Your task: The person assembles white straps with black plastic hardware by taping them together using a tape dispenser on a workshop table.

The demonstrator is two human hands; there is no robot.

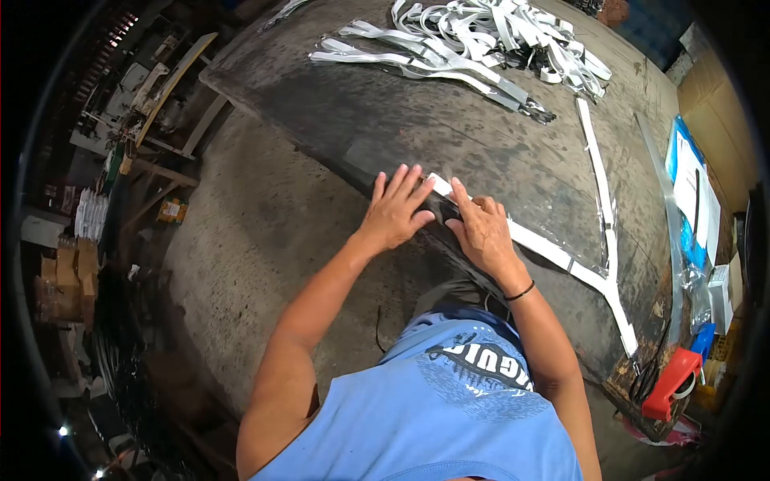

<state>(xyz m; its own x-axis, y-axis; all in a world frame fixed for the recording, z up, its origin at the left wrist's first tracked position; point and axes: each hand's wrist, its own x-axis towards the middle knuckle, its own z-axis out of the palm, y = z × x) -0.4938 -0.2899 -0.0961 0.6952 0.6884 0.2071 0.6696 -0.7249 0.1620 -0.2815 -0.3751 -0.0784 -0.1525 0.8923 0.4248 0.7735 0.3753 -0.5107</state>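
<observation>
A white Y-shaped strap (549, 251) lies along the near edge of the dark tabletop, its two arms joining at the right. My right hand (484, 232) rests over its left part, with the index finger stretched toward the strap's end and the other fingers bent over it. Beside that end, my left hand (394, 210) is spread at the table's edge with its fingers apart and nothing in it. A small black piece shows between the hands, partly hidden by my right hand. A wristband circles my right wrist.
A heap of white straps (497, 32) lies at the table's far side, with flatter straps (433, 64) before it. At the right are a red tape dispenser (671, 385), a blue-and-white packet (691, 192) and a small white box (719, 298). Shelving stands left.
</observation>
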